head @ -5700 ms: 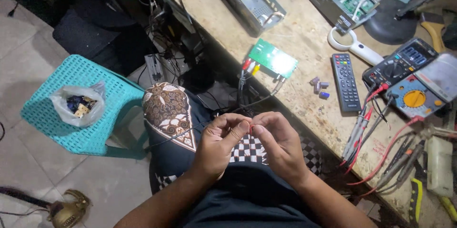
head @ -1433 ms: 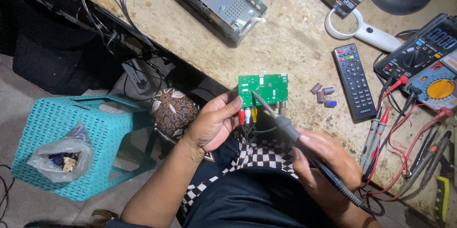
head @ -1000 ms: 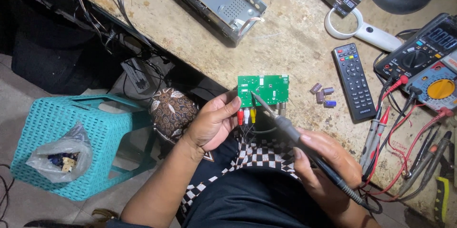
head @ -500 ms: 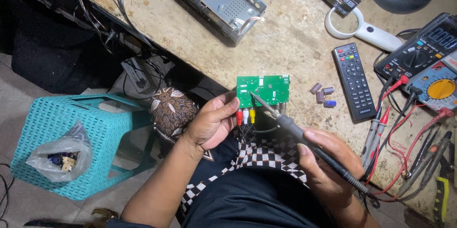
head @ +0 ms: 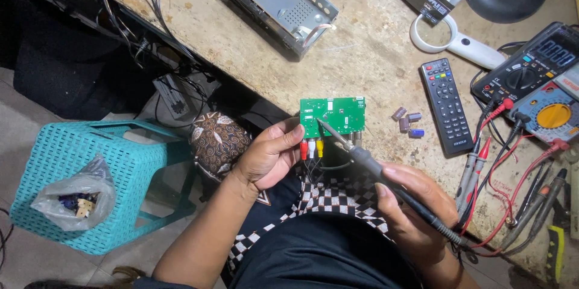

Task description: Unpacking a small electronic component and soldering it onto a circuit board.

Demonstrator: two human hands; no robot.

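Soldering work on a small green circuit board [head: 335,114], held at the near edge of a stone-coloured worktop [head: 368,53]. The left hand [head: 268,156] is closed on the board's lower left corner, just above its red, white and yellow sockets [head: 311,147], keeping it tilted over the lap. The right hand [head: 416,207] is wrapped pen-fashion around a soldering iron [head: 386,177], whose tip touches the board's left side. The step in hand appears to be heating a joint; the next move likely calls for a steady board and a tip kept on that single point. Loose capacitors [head: 406,122], a black remote control [head: 447,106] and two multimeters [head: 537,84] lie to the right.
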